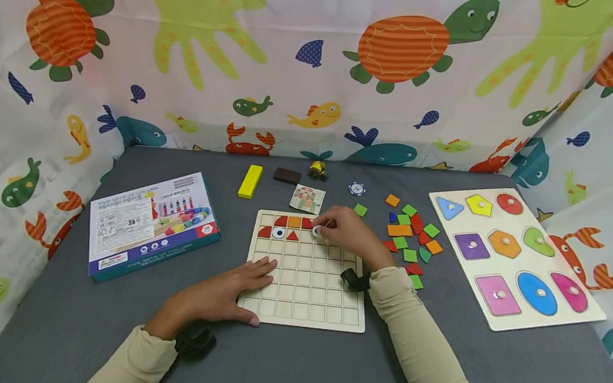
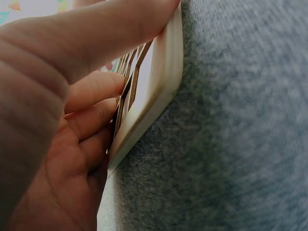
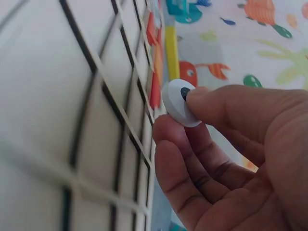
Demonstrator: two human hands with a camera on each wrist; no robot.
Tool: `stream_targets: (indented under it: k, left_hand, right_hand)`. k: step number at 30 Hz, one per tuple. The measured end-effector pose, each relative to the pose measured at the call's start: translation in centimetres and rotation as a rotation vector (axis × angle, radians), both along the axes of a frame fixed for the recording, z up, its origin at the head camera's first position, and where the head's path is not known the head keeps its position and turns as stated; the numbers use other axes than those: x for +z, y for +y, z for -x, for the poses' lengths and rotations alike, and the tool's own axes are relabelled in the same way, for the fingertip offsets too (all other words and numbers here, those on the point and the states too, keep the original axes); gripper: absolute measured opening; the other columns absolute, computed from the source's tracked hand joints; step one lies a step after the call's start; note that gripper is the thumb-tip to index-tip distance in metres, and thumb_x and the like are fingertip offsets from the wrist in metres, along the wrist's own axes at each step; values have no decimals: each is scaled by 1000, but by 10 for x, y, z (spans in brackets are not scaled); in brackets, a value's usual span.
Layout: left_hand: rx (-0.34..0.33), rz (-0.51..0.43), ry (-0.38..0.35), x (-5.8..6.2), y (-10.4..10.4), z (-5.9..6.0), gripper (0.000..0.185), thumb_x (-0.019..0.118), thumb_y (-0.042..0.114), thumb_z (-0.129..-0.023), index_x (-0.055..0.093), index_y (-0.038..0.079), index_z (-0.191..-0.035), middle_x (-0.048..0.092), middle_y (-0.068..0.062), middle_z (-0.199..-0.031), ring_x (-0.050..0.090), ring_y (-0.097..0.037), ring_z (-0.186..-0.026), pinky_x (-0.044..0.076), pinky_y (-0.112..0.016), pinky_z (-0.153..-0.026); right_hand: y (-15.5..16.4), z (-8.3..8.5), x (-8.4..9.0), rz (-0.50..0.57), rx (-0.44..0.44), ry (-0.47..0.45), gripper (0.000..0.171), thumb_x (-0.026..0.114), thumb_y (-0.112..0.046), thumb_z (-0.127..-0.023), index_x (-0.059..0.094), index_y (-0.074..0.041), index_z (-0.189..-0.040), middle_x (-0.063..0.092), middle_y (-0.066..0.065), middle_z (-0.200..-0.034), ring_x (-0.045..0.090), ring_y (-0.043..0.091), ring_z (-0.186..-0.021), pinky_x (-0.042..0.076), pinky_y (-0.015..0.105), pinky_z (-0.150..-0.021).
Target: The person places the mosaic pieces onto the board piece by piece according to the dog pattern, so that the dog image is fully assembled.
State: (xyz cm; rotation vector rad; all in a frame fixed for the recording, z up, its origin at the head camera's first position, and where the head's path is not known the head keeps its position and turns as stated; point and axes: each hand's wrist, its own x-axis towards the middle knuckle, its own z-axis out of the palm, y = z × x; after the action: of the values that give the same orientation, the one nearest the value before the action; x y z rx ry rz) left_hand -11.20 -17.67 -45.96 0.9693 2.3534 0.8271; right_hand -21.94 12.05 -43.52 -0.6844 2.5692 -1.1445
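Note:
A wooden grid board lies flat on the grey table. Along its top rows sit red pieces, an orange square and a white round eye piece. My left hand rests on the board's left edge, fingers extended over the cells and thumb by the lower corner. Between thumb and fingertips, my right hand pinches another white eye piece with a black dot, over the board's upper right part. In the right wrist view this piece is tilted, close to the grid.
Loose coloured tiles lie right of the board. Behind it are a picture card, yellow block, dark block, small yellow toy and chip. A box stands left; a shape puzzle lies right.

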Motion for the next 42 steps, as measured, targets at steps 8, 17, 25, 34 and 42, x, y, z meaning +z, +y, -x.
stream_targets:
  k: [8, 17, 25, 34, 42]
  left_hand:
    - [-7, -14, 7, 4, 1, 1, 85, 74, 49, -82, 39, 9, -149, 15, 4, -161, 5, -17, -147, 19, -50, -114]
    - [-3, -8, 18, 4, 0, 1, 86, 74, 50, -82, 40, 10, -149, 16, 4, -161, 5, -17, -147, 20, -50, -114]
    - [9, 13, 17, 3, 0, 1, 86, 74, 51, -81, 40, 11, -149, 16, 6, -161, 6, -16, -147, 21, -49, -114]
    - [9, 17, 7, 2, 0, -3, 85, 74, 50, -81, 40, 10, -149, 17, 3, -161, 7, -20, -147, 22, -51, -113]
    - [18, 38, 11, 2, 1, -4, 85, 74, 50, -81, 40, 12, -149, 17, 6, -161, 7, -17, -147, 21, -49, -113]
  right_hand:
    - [-23, 3, -3, -57, 25, 25, 21, 62, -1, -92, 74, -6, -108, 69, 3, -95, 59, 15, -78, 49, 29, -69]
    - [-28, 2, -9, -129, 69, 134, 19, 63, 2, -91, 76, -6, -103, 66, 5, -96, 60, 19, -89, 51, 32, -77]
    - [-19, 1, 3, -123, -18, 84, 19, 61, -3, -94, 74, -7, -108, 66, 4, -98, 58, 18, -83, 51, 32, -71]
    - [21, 5, -2, -148, -103, 95, 22, 59, -5, -95, 72, -5, -113, 65, 8, -103, 57, 22, -86, 50, 36, -76]
    - [63, -17, -10, -135, -140, 104, 21, 63, -5, -93, 70, 0, -113, 64, 10, -101, 58, 23, -86, 51, 40, -77]
